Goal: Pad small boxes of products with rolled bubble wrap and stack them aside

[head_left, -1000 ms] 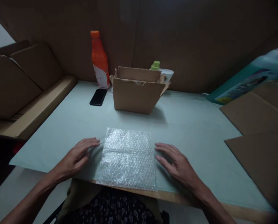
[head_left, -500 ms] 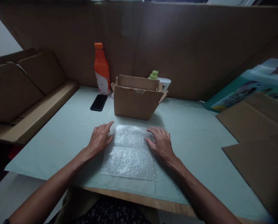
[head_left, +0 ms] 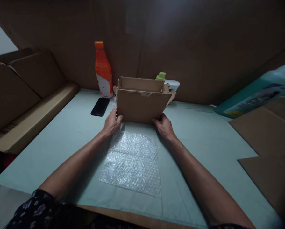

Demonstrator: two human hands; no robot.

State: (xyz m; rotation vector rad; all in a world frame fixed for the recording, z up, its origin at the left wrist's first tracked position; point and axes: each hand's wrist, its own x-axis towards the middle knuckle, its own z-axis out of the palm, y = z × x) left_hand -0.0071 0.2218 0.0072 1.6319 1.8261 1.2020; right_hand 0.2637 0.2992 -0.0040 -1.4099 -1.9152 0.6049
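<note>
A small open-topped cardboard box (head_left: 139,106) stands upright at the middle of the table, its top flaps raised. My left hand (head_left: 111,122) grips its lower left corner, thumb on the front face and fingers round the side. At the lower right corner my right hand (head_left: 164,126) holds it the same way, with its fingertips partly hidden behind the box. Between my forearms a sheet of clear bubble wrap (head_left: 132,162) lies flat, in front of the box. What the box contains, if anything, cannot be seen.
Behind the box stand an orange bottle (head_left: 103,71) and a green-capped bottle (head_left: 160,76). A black phone (head_left: 100,107) lies left of it. Large cardboard boxes (head_left: 25,86) line the left side. On the right are a teal jug (head_left: 254,92) and cardboard flaps (head_left: 268,127).
Both hands have moved forward from the edges of the bubble wrap and taken hold of the box's lower corners. The bubble wrap stays flat on the table.
</note>
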